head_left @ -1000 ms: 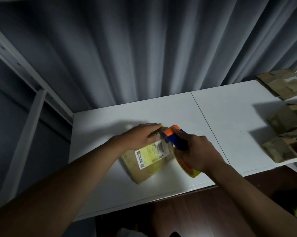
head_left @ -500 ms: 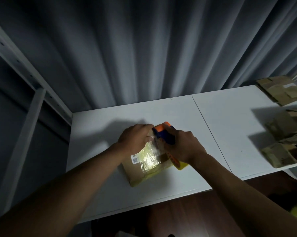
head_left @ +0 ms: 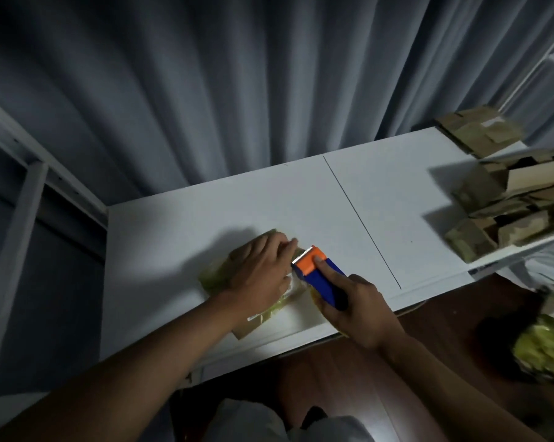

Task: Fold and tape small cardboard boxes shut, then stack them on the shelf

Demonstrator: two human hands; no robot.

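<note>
Glossy taped box, perhaps cardboard.

Left hand lies palm-down, fingers extended flat and pressing. Right hand curls in a grip, index finger stretched forward along its top.

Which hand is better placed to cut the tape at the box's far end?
Right. The right hand already grips the tape dispenser, its serrated blade at the box edge. The left hand lies flat on the box, pinning it.
</note>
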